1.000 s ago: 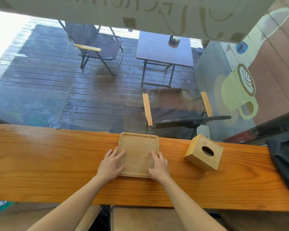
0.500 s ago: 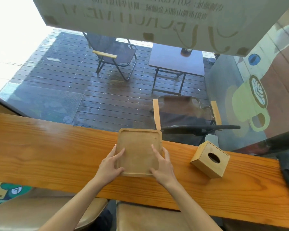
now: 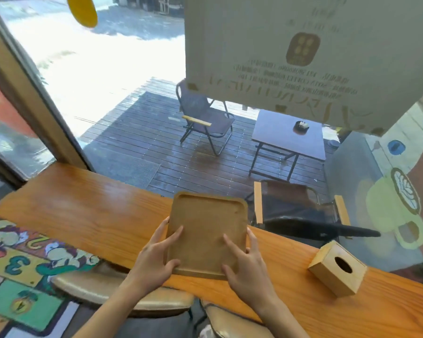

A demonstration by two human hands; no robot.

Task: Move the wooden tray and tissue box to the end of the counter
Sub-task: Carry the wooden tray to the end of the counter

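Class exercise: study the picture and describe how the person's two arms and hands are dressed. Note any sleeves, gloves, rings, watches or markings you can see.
Both forearms are bare up to the bottom edge of the picture, with no sleeve showing. The left hand and the right hand wear no gloves. No ring, watch, bracelet or marking shows on either hand or wrist. The fingernails look short and unpainted, as far as the picture lets one tell.

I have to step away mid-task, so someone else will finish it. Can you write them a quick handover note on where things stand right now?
Left hand: gripping the left edge of the wooden tray, thumb on top.
Right hand: gripping the tray's right edge the same way.
Tray: held in both hands over the counter, its far edge raised.
Tissue box: sitting on the counter to the right of the tray, untouched.
Done: tray is gripped.
Left: carry the tray to the counter's end, set it down, then fetch the tissue box and place it there too.
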